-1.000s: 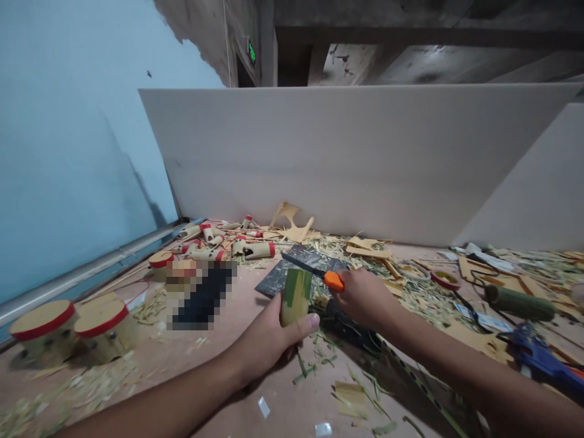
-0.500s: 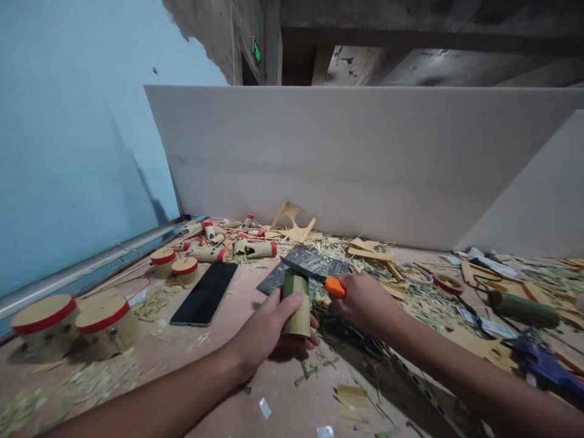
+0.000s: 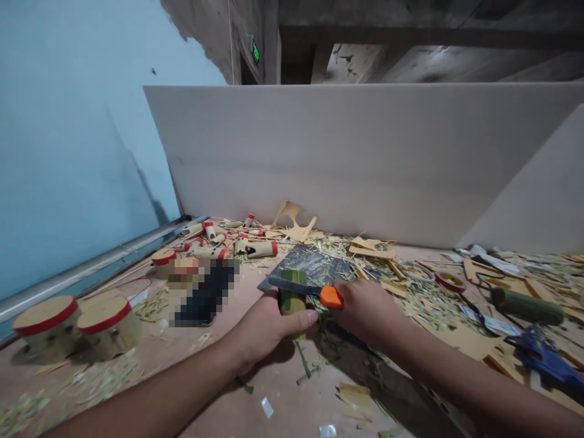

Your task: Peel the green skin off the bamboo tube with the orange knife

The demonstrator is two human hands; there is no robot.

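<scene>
My left hand (image 3: 269, 325) is wrapped round a short green bamboo tube (image 3: 292, 302), its thumb lying across the near side. The tube tilts away from me, and its lower end is partly hidden by that hand. In my right hand (image 3: 367, 307) is a knife (image 3: 331, 297) with an orange handle and a long grey blade. The blade lies across the tube's green skin near the far end, pointing left. Beneath and behind the tube is a dark flat sheet (image 3: 314, 261) strewn with green shavings.
Red-rimmed bamboo drums (image 3: 104, 319) and a blurred-out phone (image 3: 207, 298) are on the left. Small red-tipped bamboo pieces (image 3: 262, 249) lie behind. To the right are a tape roll (image 3: 450, 281), another bamboo tube (image 3: 527, 306) and a blue glue gun (image 3: 545, 359) among shavings.
The knife blade has moved toward me and to the left along the tube. The tube has tipped further away, and my left thumb now lies across it.
</scene>
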